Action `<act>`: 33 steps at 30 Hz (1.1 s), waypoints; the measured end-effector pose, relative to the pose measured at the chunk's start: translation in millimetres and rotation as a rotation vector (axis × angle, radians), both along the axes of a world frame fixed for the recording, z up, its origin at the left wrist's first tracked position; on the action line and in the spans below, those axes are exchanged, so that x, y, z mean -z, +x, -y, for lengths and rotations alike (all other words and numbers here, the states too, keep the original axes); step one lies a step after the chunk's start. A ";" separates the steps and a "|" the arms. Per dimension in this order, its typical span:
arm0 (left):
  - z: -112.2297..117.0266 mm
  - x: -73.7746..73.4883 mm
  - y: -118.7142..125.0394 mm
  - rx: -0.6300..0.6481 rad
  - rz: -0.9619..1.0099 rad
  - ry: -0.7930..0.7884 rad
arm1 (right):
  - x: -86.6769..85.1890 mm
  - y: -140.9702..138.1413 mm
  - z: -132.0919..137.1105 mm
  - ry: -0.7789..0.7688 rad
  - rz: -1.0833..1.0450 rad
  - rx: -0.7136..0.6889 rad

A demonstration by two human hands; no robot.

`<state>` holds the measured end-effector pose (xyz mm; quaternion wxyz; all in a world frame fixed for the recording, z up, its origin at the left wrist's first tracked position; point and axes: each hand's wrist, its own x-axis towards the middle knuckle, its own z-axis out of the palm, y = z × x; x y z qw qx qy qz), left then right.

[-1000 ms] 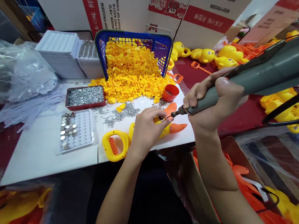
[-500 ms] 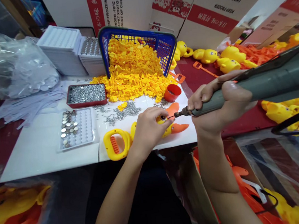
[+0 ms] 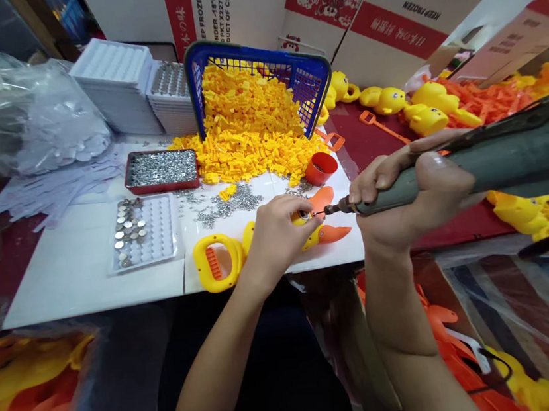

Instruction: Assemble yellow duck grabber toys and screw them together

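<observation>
My left hand (image 3: 281, 235) is closed around the head end of a yellow duck toy (image 3: 218, 263) with a loop handle and orange beak pieces (image 3: 334, 233). The toy lies on the white worktop near its front edge, partly covered by my fingers. In my right hand (image 3: 403, 190) is a grey-green electric screwdriver (image 3: 504, 160), held level and pointing left. Its thin bit (image 3: 322, 212) reaches the toy's head beside my left fingertips. Whether a screw sits under the tip is too small to tell.
Behind my hands, yellow plastic parts (image 3: 258, 151) spill from a tipped blue basket (image 3: 255, 51). Loose screws (image 3: 234, 200), a red screw tray (image 3: 162, 169), a red cup (image 3: 321, 168) and a white tray of metal discs (image 3: 145, 231) lie around. Open boxes of toys (image 3: 32, 395) flank my legs.
The view has shifted slightly, so everything sits a little differently in the picture. Both hands keep the same grip, with the screwdriver bit still at the toy's head.
</observation>
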<state>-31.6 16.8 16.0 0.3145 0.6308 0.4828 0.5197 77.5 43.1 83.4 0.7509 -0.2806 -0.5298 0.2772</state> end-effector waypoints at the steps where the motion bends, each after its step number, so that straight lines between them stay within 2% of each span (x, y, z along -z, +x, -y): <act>1: 0.0 0.4 0.0 0.003 -0.004 0.009 | 1.3 -0.9 0.8 0.024 0.027 -0.003; 7: 2.0 2.0 1.2 -0.015 -0.072 0.068 | 8.8 -6.7 4.6 0.016 0.023 -0.081; 14: 1.6 3.4 2.3 -0.051 -0.114 0.062 | 11.5 -4.2 6.2 -0.022 0.125 -0.159; 20: 4.7 2.4 2.9 -0.074 -0.129 0.076 | 4.8 -2.0 4.6 -0.023 0.119 -0.258; 22: 7.0 2.6 3.9 -0.072 -0.143 0.096 | 0.3 1.3 3.4 -0.024 0.090 -0.240; 25: 11.9 2.6 5.9 -0.063 -0.172 0.131 | -6.2 9.9 0.2 -0.062 0.031 -0.104; 28: 20.7 2.2 6.9 -0.059 -0.267 0.191 | -11.8 27.6 -6.0 -0.083 -0.059 0.101; 30: 29.4 3.3 6.5 -0.061 -0.436 0.256 | -14.5 47.0 -12.1 -0.088 -0.123 0.286; 33: 44.2 9.5 5.5 -0.101 -0.741 0.335 | -14.5 84.6 -20.4 -0.157 -0.122 0.678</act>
